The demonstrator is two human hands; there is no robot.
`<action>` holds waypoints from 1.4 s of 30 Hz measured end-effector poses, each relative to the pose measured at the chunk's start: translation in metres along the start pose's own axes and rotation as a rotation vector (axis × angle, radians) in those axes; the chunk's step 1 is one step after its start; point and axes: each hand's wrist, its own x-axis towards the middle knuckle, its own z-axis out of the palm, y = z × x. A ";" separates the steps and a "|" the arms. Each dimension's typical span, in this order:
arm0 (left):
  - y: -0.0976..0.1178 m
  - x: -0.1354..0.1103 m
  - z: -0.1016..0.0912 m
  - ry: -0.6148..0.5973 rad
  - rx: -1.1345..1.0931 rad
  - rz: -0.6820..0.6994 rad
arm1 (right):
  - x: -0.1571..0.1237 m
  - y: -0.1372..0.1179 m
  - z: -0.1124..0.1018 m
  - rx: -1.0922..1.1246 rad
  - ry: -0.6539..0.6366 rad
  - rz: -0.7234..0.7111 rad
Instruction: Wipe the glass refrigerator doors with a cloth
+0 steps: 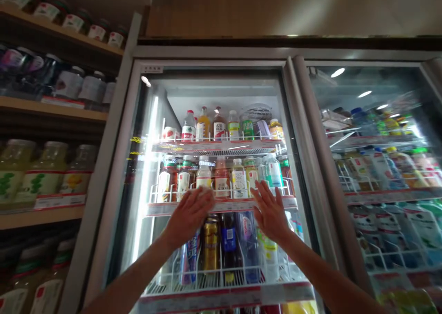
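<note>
A glass-door drinks fridge stands in front of me, its wire shelves lined with bottles and cans. My left hand is raised flat with fingers stretched out, level with the red-edged middle shelf, in front of a row of bottles. My right hand is also open, fingers spread, just right of it at the same shelf. Neither hand holds anything. Cans and bottles on the lower shelf show between my forearms.
A second glass-door fridge full of bottles stands to the right. Wooden wall shelves with jars and juice bottles run along the left. A wooden panel sits above the fridges.
</note>
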 end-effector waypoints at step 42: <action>-0.056 0.021 0.000 0.130 0.042 -0.577 | -0.005 0.001 0.000 -0.041 0.011 -0.014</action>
